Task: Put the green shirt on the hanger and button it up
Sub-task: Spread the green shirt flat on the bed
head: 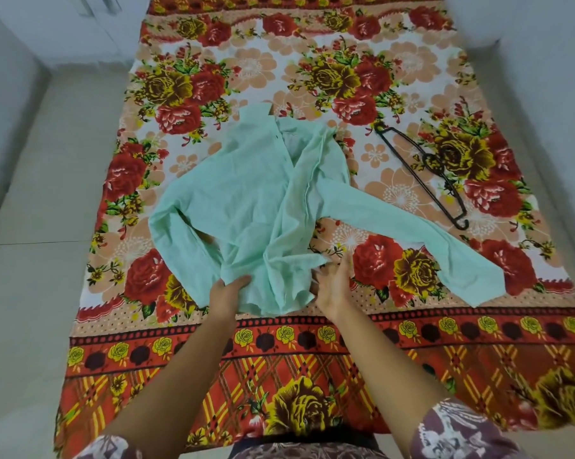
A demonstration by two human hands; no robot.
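- Well, the green shirt [256,207] lies rumpled on the floral bedsheet [412,77], sleeves flung wide.
- Left hand [228,288] grips the near hem, thumb on top, fingers tucked beneath.
- Right hand [332,286] touches the hem alongside, fingers straight, slightly spread.
- Black hanger [427,159] lies apart, to the shirt's right.

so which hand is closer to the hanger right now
Right. The right hand is at the near hem of the green shirt, with the hanger beyond it and to its right. The left hand holds the hem further left, farther from the hanger.
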